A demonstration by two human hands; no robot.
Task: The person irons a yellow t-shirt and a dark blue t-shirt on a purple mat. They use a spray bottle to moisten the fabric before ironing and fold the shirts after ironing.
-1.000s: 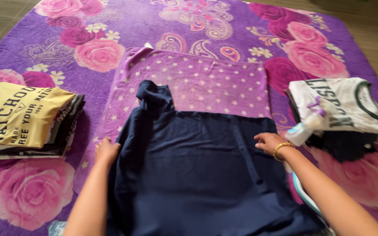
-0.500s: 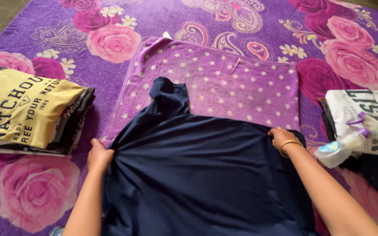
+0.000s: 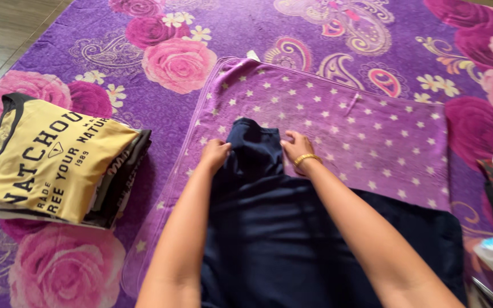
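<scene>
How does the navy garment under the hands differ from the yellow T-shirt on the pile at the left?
The navy garment is plain and dark; the yellow T-shirt is pale with dark lettering and black trim. The navy garment lies spread out on the star-patterned purple towel, with the left hand and right hand at its narrow upper part; the yellow T-shirt sits folded on a stack of clothes, untouched. Both are cloth garments.

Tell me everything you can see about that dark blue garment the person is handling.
The navy garment is plain, matte, soft-looking cloth, like jersey, with no print showing. It lies mostly flat on a purple star-patterned towel, which lies on a floral rug. A narrow part, perhaps a sleeve or folded corner, sticks up at the far end; the left hand and right hand touch it from either side. The forearms cross over the wider part, which runs out of the bottom of the picture.
</scene>
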